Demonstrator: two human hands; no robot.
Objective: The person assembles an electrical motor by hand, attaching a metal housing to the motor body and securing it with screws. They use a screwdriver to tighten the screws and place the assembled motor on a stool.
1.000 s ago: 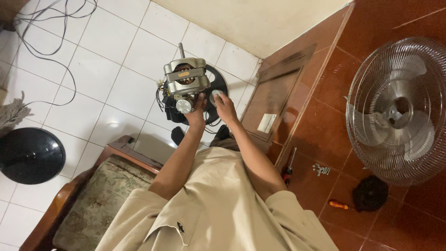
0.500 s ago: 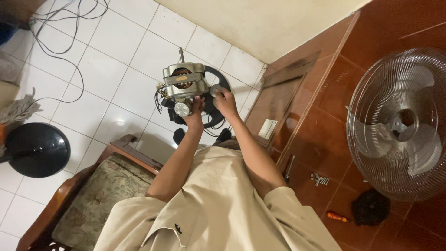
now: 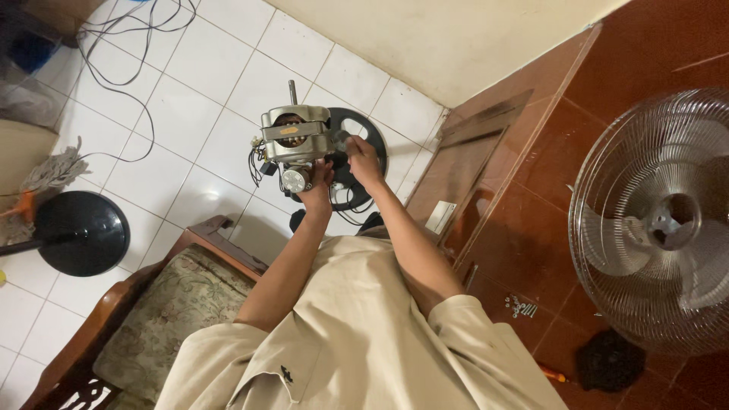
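White tiled floor [image 3: 190, 114] meets red-brown tiles, cream wall beyond. Both arms stretched forward from beige shirt. Left hand [image 3: 315, 190] cupped under electric motor [image 3: 296, 140], fingers curled closed around its lower end. Right hand [image 3: 363, 161] closed on motor's right side, thumb on housing. Motor held in air between hands, shaft pointing away, above black round fan guard [image 3: 364, 137]. Black fan base [image 3: 80, 231] left; wire fan grille [image 3: 653, 220] right; cushioned wooden chair [image 3: 159, 319] below.
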